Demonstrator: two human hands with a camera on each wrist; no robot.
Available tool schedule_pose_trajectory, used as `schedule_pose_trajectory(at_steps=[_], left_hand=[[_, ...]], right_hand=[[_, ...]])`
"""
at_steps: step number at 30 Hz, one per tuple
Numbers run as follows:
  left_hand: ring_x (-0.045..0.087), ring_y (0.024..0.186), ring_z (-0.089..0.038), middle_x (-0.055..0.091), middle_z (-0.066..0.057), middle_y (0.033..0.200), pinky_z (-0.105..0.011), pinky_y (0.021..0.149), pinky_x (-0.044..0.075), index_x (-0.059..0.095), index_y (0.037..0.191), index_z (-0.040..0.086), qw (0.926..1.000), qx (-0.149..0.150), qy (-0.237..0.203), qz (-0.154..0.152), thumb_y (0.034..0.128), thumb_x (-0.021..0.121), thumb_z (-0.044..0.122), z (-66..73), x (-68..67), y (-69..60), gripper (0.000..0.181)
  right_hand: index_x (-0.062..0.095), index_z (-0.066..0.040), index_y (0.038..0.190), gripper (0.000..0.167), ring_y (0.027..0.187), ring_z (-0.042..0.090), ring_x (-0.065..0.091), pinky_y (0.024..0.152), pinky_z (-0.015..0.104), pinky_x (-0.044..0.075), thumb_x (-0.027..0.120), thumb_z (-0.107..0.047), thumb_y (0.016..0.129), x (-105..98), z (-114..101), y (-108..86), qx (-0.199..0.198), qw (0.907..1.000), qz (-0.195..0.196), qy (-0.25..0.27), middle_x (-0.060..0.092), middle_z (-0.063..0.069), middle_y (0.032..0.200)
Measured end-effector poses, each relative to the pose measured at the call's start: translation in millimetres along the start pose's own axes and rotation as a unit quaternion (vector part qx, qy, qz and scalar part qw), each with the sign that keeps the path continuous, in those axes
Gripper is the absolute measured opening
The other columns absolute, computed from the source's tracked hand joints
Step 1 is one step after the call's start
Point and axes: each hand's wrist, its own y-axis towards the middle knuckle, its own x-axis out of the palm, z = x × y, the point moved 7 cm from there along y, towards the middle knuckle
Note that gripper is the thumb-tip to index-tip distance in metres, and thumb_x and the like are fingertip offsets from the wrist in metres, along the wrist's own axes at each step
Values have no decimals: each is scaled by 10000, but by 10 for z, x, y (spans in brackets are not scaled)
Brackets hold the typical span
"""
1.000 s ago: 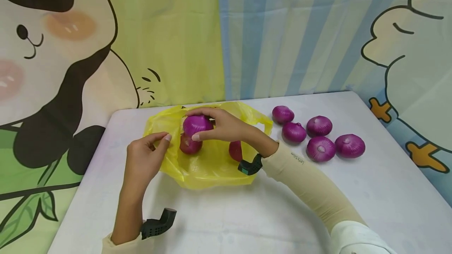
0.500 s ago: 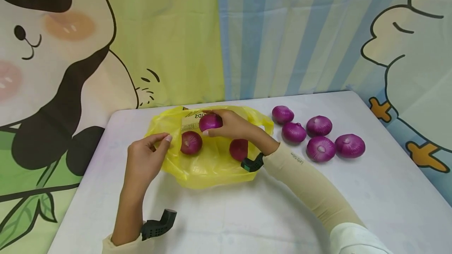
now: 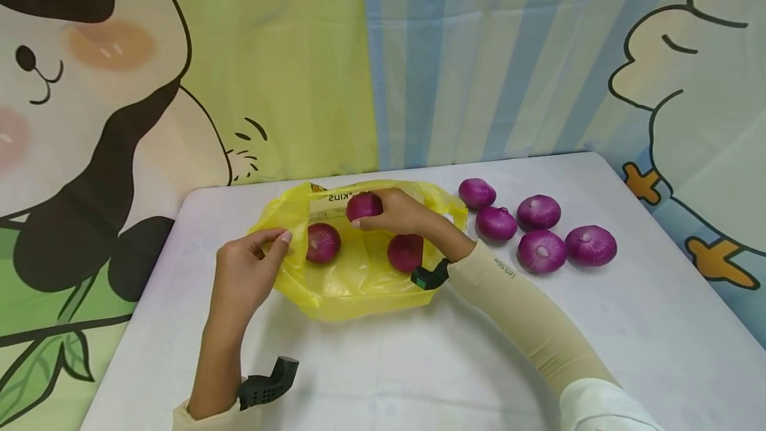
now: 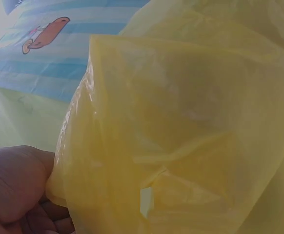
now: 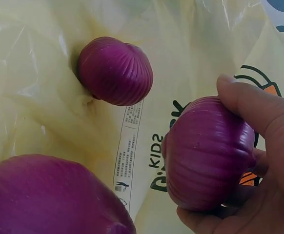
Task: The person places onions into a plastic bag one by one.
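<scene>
A yellow plastic bag (image 3: 353, 304) lies open on the table, with two purple onions inside, one at the left (image 3: 324, 243) and one at the right (image 3: 405, 253). My right hand (image 3: 401, 211) grips a third onion (image 3: 364, 207) over the back part of the bag; the right wrist view shows thumb and fingers around this onion (image 5: 208, 153). My left hand (image 3: 248, 271) pinches the bag's left edge between thumb and forefinger. In the left wrist view the bag (image 4: 171, 122) covers most of the picture, beside part of the left hand (image 4: 17, 187).
Several more purple onions stand in a group on the table, right of the bag, one of them at the far right (image 3: 591, 245). The white tabletop (image 3: 383, 371) reaches back to a printed curtain (image 3: 299, 72).
My right hand has moved a little to the right with its onion, away from above the bag's left onion, uncovering print on the bag. The left hand has hardly moved.
</scene>
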Motion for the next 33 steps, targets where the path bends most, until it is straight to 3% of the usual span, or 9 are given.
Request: schedule_pose_trajectory(at_steps=[7, 14, 18, 21, 22, 25, 29, 33], left_hand=[[485, 579, -230, 596, -112, 732, -239, 449, 417, 720, 1092, -11, 10000, -18, -63, 6, 961, 628, 270, 13, -7, -7, 323], [464, 564, -228, 568, -103, 693, -243, 437, 393, 725, 1084, -2, 10000, -19, -6, 29, 959, 631, 264, 16, -8, -10, 309], [457, 555, -224, 565, -93, 680, -246, 431, 388, 727, 1078, -1, 10000, 45, 14, 52, 959, 632, 260, 18, -13, -11, 302], [454, 548, -224, 566, -90, 674, -248, 427, 386, 730, 1072, 1, 9999, 79, 17, 70, 958, 633, 253, 22, -16, -9, 293], [453, 546, -224, 567, -89, 673, -249, 426, 386, 730, 1072, 1, 9999, 82, 18, 70, 958, 633, 251, 24, -16, -8, 291], [452, 548, -225, 568, -89, 674, -248, 427, 384, 730, 1073, 2, 10000, 67, 19, 55, 958, 633, 249, 27, -12, -9, 290], [452, 554, -225, 569, -89, 680, -248, 429, 383, 730, 1078, 4, 10000, 52, 32, 41, 957, 635, 247, 32, -9, -11, 288], [450, 548, -223, 569, -87, 677, -249, 426, 380, 731, 1080, 6, 10000, 55, 38, 49, 956, 637, 244, 34, -13, -13, 285]], right_hand=[[515, -118, 1358, 643, 850, 180, 574, 732, 288, 495, 736, -432, 842, 10, 46, -20, 57, 10000, -59, -32, 631, 15, 1002], [546, -116, 1315, 624, 777, 180, 578, 681, 304, 491, 729, -470, 834, 18, 70, -48, 206, 9996, -208, -68, 652, 54, 908], [518, -18, 1371, 705, 609, 121, 457, 620, 268, 425, 709, -460, 855, 14, 79, -49, 300, 9991, -229, -209, 662, 177, 1082], [464, 36, 1410, 759, 494, 87, 301, 552, 253, 347, 698, -441, 868, 17, 87, -49, 341, 9987, -275, -261, 668, 197, 905], [458, 37, 1414, 752, 462, 99, 250, 528, 262, 323, 695, -430, 873, 22, 87, -49, 333, 9987, -313, -233, 641, 168, 764], [458, 35, 1415, 739, 436, 80, 231, 502, 249, 305, 693, -415, 878, 28, 84, -53, 280, 9987, -354, -217, 453, 36, 510], [456, 41, 1414, 734, 448, 85, 217, 507, 254, 291, 691, -407, 883, 19, 68, -65, 254, 9988, -329, -270, 398, -25, 499], [462, 52, 1404, 727, 481, 100, 252, 571, 273, 330, 686, -407, 888, 9, 40, -71, 211, 9986, -297, -382, 473, 8, 556]])
